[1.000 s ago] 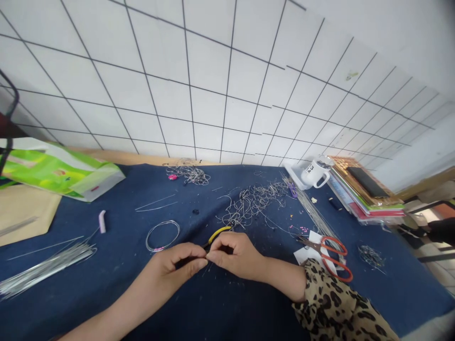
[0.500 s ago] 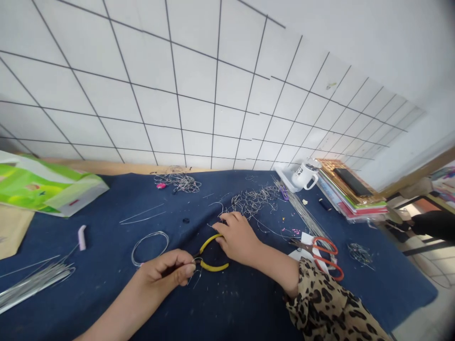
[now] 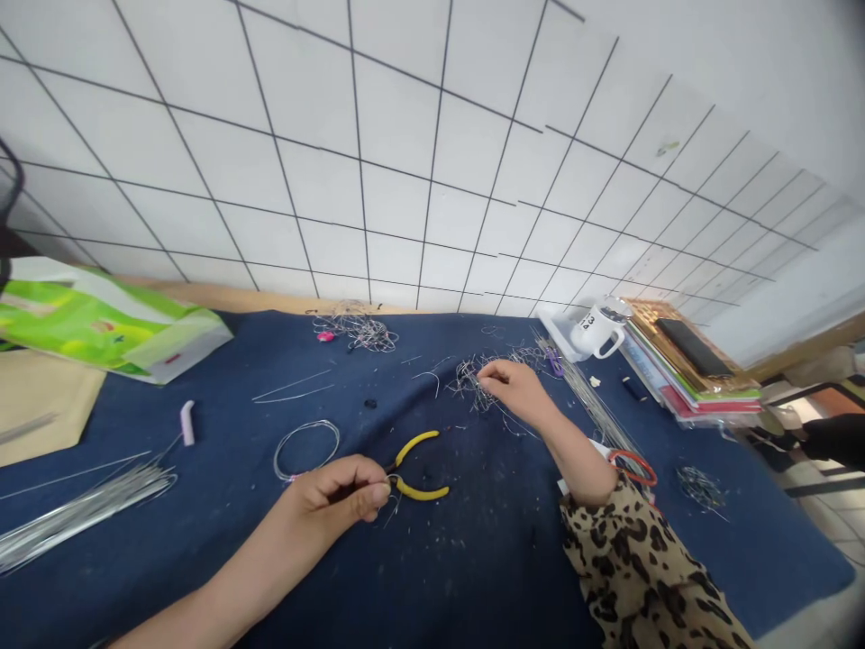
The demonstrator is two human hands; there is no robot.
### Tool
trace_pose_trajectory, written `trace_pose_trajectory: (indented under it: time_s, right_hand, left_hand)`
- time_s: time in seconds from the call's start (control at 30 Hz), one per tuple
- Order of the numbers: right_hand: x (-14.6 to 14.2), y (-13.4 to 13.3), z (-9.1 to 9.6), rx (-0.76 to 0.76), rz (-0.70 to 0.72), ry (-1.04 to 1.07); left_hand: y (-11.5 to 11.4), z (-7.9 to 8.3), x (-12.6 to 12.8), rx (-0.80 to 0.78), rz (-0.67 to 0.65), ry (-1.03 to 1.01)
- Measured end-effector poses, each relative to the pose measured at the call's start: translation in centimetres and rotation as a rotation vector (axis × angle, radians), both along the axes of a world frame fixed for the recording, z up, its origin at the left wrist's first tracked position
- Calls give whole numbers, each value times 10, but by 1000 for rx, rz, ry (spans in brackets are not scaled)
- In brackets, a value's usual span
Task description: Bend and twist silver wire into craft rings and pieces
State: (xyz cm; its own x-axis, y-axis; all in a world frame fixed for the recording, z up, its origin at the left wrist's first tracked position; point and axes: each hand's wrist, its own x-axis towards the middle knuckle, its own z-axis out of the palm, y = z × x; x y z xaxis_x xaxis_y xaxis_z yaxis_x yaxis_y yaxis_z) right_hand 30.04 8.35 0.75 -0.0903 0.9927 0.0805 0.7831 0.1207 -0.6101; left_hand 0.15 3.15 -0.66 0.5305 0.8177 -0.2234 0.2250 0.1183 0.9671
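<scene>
My left hand [image 3: 341,491] is closed in a pinch near the front of the blue cloth [image 3: 459,559], holding thin wire beside the jaws of the yellow-handled pliers [image 3: 415,469], which lie on the cloth. My right hand [image 3: 514,388], in a leopard-print sleeve, reaches farther back. Its fingers are pinched in a tangled heap of wire scraps [image 3: 483,379].
A coiled wire ring [image 3: 305,446] and a bundle of straight wires [image 3: 81,509] lie at the left, near a green bag [image 3: 101,324]. Red-handled scissors [image 3: 628,464], a white mug [image 3: 598,329] and a stack of flat packs [image 3: 689,365] sit at the right. A second wire tangle [image 3: 355,329] lies by the tiled wall.
My right hand let go of the pliers and moved back and to the right into the wire heap. My left hand stayed pinched beside the pliers.
</scene>
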Motion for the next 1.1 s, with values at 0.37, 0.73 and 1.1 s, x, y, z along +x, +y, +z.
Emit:
trace_pose_trajectory:
  time_s: [0.37, 0.73, 1.1]
  right_hand:
    - [2, 3, -3, -127, 34, 144]
    - [-2, -2, 0, -52, 79, -99]
    - [-2, 0, -5, -31, 165, -379]
  left_hand:
    - [-1, 2, 0, -17, 50, -7]
    - [-1, -3, -2, -45, 59, -18]
    - [-3, 2, 1, -35, 100, -44]
